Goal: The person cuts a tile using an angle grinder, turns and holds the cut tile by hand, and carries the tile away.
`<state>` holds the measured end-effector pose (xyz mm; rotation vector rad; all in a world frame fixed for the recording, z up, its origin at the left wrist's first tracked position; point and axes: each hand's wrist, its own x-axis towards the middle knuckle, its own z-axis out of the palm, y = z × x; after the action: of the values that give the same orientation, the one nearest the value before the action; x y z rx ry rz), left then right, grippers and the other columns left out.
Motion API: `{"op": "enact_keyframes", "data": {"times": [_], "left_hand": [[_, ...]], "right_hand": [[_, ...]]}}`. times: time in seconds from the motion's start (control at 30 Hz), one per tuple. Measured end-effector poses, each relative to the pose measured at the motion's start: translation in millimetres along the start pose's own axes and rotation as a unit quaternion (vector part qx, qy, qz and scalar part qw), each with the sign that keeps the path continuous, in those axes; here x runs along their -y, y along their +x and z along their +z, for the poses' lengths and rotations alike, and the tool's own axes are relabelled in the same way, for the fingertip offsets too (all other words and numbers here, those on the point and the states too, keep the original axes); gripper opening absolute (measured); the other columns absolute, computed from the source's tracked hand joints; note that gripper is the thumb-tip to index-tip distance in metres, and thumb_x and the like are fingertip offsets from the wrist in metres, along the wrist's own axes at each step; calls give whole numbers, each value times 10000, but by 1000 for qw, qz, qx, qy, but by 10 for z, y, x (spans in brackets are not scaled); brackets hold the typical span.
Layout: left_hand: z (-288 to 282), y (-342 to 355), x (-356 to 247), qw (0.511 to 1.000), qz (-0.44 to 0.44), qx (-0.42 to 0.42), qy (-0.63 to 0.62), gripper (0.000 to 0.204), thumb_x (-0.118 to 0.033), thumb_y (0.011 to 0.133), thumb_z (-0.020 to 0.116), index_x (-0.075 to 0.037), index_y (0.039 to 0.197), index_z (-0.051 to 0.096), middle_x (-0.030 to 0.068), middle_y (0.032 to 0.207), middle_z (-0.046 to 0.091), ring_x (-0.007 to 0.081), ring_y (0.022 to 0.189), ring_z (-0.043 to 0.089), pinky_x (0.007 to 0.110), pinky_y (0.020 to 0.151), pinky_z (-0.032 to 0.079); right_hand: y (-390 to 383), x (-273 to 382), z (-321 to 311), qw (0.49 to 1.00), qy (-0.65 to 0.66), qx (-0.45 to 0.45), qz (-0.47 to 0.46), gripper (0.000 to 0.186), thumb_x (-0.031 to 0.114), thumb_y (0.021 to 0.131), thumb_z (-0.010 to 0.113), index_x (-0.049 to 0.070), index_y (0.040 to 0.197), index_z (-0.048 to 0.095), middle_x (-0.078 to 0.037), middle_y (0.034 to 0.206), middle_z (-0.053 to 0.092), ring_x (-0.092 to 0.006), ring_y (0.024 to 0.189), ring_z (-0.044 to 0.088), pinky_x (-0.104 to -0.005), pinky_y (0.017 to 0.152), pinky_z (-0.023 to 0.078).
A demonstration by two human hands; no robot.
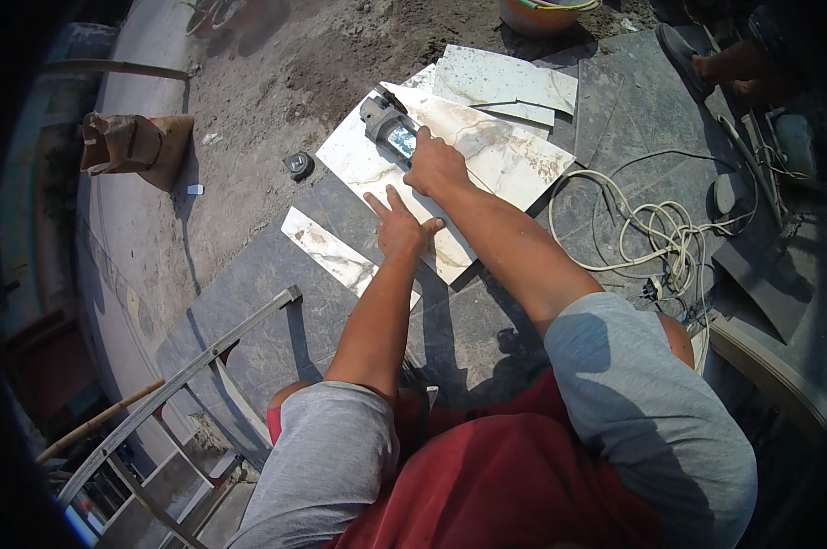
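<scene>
Dusty grey slab, centre frame: right hand (434,165) clenched on angle grinder (391,128); left hand (398,226) flat, released, on glossy marbled tile (514,160).

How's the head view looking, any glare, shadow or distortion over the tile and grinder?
Head view: hard sunlight whitens the tile and glints on the grinder under the right hand; the left hand is sharp; dark shadows fall beneath both arms; fisheye bends the ladder, and the rim is black.
</scene>
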<state>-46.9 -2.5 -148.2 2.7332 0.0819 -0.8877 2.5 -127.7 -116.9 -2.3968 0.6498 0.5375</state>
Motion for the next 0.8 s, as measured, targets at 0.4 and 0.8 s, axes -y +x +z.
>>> {"op": "enact_keyframes", "data": {"times": [0.4, 0.8], "left_hand": [[-26, -36, -11, 1000, 5, -2, -10, 1253, -468, 621, 923, -129, 1570, 178, 237, 1646, -41, 480, 1222, 568, 488, 989, 524], [5, -31, 9, 1000, 15, -12, -12, 1249, -453, 628, 925, -141, 1574, 171, 235, 1648, -46, 488, 1240, 551, 496, 986, 519]], "right_hand": [[-72, -75, 12, 1000, 10, -3, -5, 672, 187, 710, 810, 21, 1270, 477, -220, 1152, 661, -347, 1067, 683, -414, 907, 568], [-132, -164, 40, 1000, 11, -4, -10, 664, 206, 713, 786, -11, 1254, 467, -245, 1092, 681, -373, 1019, 696, -427, 877, 576]]}}
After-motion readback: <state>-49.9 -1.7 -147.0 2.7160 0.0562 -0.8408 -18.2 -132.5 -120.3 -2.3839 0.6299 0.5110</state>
